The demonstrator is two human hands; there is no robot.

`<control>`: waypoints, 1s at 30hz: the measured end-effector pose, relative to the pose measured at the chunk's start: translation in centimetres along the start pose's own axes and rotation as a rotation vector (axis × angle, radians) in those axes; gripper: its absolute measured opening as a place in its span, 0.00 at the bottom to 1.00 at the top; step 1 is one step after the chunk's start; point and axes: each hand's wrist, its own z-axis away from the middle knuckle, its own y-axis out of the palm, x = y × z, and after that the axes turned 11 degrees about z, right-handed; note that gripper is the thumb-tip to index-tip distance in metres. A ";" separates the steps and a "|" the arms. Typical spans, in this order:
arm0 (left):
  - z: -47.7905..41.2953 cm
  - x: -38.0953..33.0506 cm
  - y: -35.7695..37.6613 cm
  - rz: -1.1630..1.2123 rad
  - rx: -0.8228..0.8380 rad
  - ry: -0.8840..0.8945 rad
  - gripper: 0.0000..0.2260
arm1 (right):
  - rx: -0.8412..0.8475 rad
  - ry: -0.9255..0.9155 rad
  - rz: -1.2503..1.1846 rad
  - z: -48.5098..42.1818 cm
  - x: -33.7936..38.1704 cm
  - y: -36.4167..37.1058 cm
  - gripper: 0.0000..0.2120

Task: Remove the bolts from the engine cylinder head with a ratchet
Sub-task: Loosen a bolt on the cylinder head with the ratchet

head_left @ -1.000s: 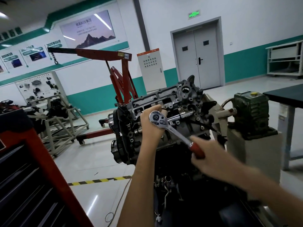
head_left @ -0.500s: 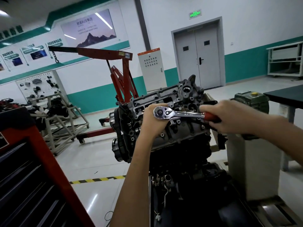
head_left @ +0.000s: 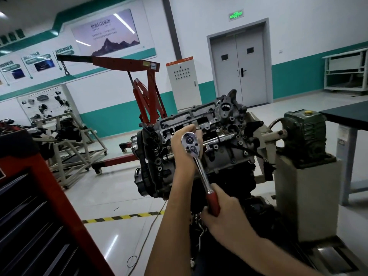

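The grey engine cylinder head (head_left: 223,124) sits tilted on an engine stand in front of me, with several bolts and holes across its face. A chrome ratchet (head_left: 196,156) with a red grip stands against the head, its round head up and its handle pointing down toward me. My left hand (head_left: 184,148) wraps around the ratchet's head from behind and steadies it on the cylinder head. My right hand (head_left: 221,214) grips the red handle low down. The bolt under the ratchet is hidden. A chrome extension bar (head_left: 221,138) lies across the head to the right.
A red tool cabinet (head_left: 39,206) stands at my lower left. A red engine crane (head_left: 143,92) stands behind the engine. The green gearbox (head_left: 306,132) of the stand sits on a grey pedestal at right, beside a dark table (head_left: 346,114). A cable lies on the floor.
My right hand has swung the ratchet handle from pointing right, level across the head, down toward me. My left hand has stayed on the ratchet's head.
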 end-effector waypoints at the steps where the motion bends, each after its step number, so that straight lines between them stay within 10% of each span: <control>1: 0.0 0.1 -0.6 -0.024 0.014 -0.012 0.21 | 0.034 -0.040 0.112 -0.4 -0.5 -1.8 0.11; 5: -0.5 -0.5 -2.5 -0.121 0.221 -0.069 0.15 | 0.248 -0.269 0.690 -5.0 -1.2 -11.6 0.11; 8: -1.1 -1.4 -2.5 -0.237 0.358 -0.005 0.12 | 0.104 -0.470 1.096 -8.6 0.5 -16.1 0.08; 20: 0.0 -0.6 0.6 -0.079 -0.034 -0.018 0.17 | -0.078 0.035 -0.062 1.0 0.4 1.7 0.15; 30: -1.1 -2.1 -1.5 -0.233 0.327 -0.037 0.16 | 0.141 -0.390 0.962 -7.7 -0.5 -15.7 0.09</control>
